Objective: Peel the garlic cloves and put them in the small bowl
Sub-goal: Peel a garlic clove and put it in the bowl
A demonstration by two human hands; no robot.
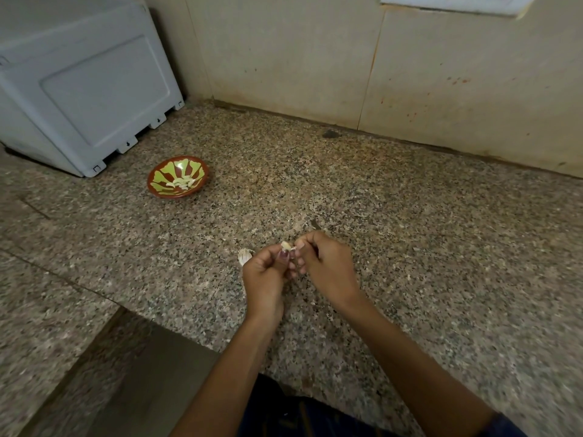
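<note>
Garlic clove [286, 246] pinched between left hand [263, 272] and right hand [328, 263], fingertips of both curled tight on it above the granite counter [410, 216], well apart from the small bowl [177, 176] and nearer the person. Likely to slip free if skin tears suddenly, then roll toward the counter edge nearer the person than the bowl. Open counter between hands and bowl; grey appliance [79, 89] just behind the bowl, another unpeeled clove [244, 256] touching the left hand.
</note>
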